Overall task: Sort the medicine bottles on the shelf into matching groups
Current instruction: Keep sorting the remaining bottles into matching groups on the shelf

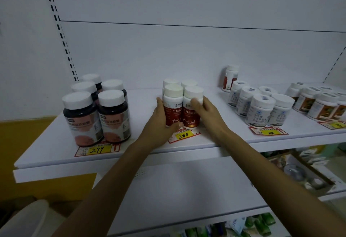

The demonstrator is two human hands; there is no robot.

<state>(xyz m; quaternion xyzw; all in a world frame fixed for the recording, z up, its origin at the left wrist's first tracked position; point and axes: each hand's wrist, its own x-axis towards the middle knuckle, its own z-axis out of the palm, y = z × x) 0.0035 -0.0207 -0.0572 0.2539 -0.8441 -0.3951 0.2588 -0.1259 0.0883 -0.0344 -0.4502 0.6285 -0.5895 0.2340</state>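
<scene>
Several red-and-white medicine bottles (pixel 180 105) with white caps stand in a tight block at the middle of the white shelf (pixel 56 143). My left hand (pixel 161 122) presses against the block's left side, thumb across the front-left bottle's base. My right hand (pixel 204 108) clasps the front-right bottle, thumb on its upper label. One more red-and-white bottle (pixel 230 77) stands alone at the back right. Dark bottles with pink labels (pixel 97 109) are grouped at the left. White bottles with pale labels (pixel 260 105) sit at the right, and orange-labelled ones (pixel 318 105) at the far right.
Price tags lie at the shelf's front edge: a yellow "299" tag (pixel 97 149), a "200" tag (pixel 184 134) under my hands and a third tag (pixel 268 131) at the right. Lower shelves hold green packets (pixel 258 223) and a cardboard box (pixel 303 169).
</scene>
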